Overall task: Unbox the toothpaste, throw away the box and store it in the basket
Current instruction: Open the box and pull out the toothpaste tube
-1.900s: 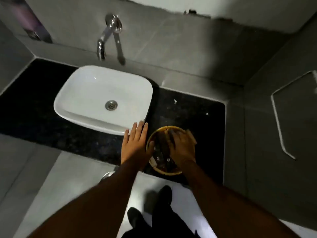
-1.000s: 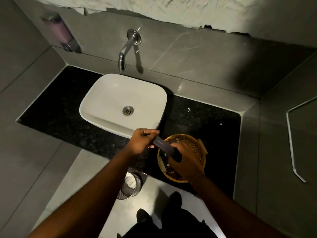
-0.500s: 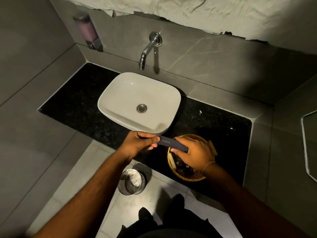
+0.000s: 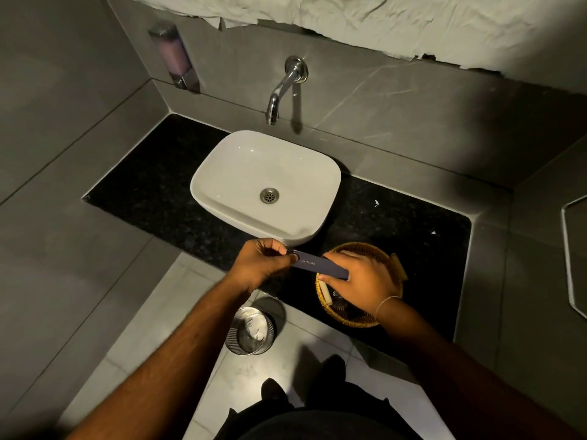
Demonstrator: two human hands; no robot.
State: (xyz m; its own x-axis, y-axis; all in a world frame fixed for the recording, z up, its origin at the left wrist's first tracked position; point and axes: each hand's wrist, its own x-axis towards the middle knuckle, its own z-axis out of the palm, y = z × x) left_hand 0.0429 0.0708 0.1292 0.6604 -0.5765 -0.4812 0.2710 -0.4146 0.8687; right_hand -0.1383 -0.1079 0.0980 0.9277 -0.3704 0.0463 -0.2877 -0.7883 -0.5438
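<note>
A slim dark blue toothpaste box (image 4: pixel 319 267) with small pale lettering is held level between both hands, in front of the sink. My left hand (image 4: pixel 259 263) pinches its left end with thumb and fingers. My right hand (image 4: pixel 362 279) grips its right end and hovers over the woven basket (image 4: pixel 351 317), which stands on the black counter. The basket holds a pale cylindrical item (image 4: pixel 326 293) and dark things that I cannot make out. The box looks closed.
A white basin (image 4: pixel 235 173) sits on the black counter (image 4: pixel 152 185) under a chrome wall tap (image 4: pixel 279 93). A metal waste bin (image 4: pixel 251 335) stands on the tiled floor below my left forearm. A soap dispenser (image 4: pixel 173 55) hangs on the wall at left.
My right hand lifted the dark box out of the basket and my left hand took its other end. The box went from tilted to nearly level. The camera view shifted left.
</note>
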